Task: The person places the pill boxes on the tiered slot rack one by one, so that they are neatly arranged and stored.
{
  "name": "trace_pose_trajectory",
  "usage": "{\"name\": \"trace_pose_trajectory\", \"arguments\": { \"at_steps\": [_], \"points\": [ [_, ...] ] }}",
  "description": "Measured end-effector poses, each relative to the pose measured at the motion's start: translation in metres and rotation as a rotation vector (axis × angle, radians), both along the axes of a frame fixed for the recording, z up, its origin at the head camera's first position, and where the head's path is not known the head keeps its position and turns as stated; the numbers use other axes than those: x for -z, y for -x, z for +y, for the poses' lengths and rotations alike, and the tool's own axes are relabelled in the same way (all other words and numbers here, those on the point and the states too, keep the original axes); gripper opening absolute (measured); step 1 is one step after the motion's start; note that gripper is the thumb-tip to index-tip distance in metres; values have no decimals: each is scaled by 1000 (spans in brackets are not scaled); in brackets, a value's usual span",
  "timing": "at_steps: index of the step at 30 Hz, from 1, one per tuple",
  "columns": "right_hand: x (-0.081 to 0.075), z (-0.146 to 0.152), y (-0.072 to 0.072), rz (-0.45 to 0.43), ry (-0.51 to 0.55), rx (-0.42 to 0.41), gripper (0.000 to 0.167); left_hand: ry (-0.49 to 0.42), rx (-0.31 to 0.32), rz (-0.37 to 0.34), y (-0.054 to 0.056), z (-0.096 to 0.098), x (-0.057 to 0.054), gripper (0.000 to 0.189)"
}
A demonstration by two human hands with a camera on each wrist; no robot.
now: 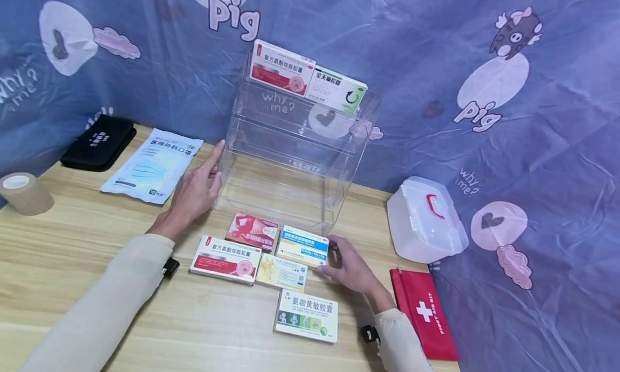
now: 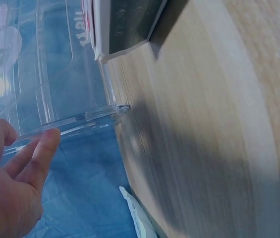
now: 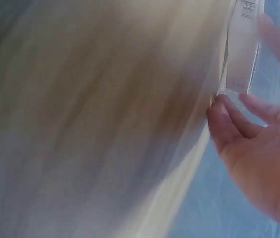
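In the head view a clear plastic tiered rack (image 1: 286, 162) stands upright against the backdrop. On its top tier are a red-and-white medicine box (image 1: 282, 68) and a green-and-white one (image 1: 337, 89). My left hand (image 1: 197, 190) touches the rack's left side edge, fingers mostly straight. With my right hand (image 1: 351, 267) I grip the right end of a blue-and-white medicine box (image 1: 302, 246). Close around it on the table lie a red box (image 1: 253, 231), a red-and-white box (image 1: 226, 260), a pale yellow box (image 1: 282, 273) and a green-and-white box (image 1: 307, 315).
To the left are a face mask pack (image 1: 152, 166), a black zip case (image 1: 99, 143) and a tape roll (image 1: 25, 193). On the right stand a white lidded box (image 1: 426, 221) with a red handle and a red first aid pouch (image 1: 423, 313). Patterned blue cloth (image 1: 411, 81) borders the table.
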State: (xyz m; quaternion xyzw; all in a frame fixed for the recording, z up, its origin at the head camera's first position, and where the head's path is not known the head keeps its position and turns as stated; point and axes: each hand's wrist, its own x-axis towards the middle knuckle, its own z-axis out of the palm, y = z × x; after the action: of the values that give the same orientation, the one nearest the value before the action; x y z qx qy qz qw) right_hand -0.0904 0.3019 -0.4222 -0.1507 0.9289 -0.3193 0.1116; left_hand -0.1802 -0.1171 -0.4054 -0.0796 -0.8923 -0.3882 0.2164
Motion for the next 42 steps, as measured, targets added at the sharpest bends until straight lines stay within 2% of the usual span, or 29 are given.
{"name": "trace_pose_trajectory", "arguments": {
  "at_steps": [8,12,17,27,30,33,42],
  "points": [
    [1,3,0,-26,139,99,84,8,-10,1,-2,-1,0,82],
    [3,7,-2,-13,228,123,71,7,-6,6,-2,-1,1,81],
    [6,13,-3,45,317,123,54,8,-7,16,-2,0,2,82],
    [-4,17,-3,50,434,177,56,10,-8,-1,-2,1,2,82],
    [-13,20,1,90,484,182,57,9,-6,-1,-2,1,2,81],
    [-29,21,9,144,550,204,59,8,-4,2,-2,1,2,81],
    [-96,7,53,349,704,330,58,17,-9,-4,0,0,1,82]
  ]
}}
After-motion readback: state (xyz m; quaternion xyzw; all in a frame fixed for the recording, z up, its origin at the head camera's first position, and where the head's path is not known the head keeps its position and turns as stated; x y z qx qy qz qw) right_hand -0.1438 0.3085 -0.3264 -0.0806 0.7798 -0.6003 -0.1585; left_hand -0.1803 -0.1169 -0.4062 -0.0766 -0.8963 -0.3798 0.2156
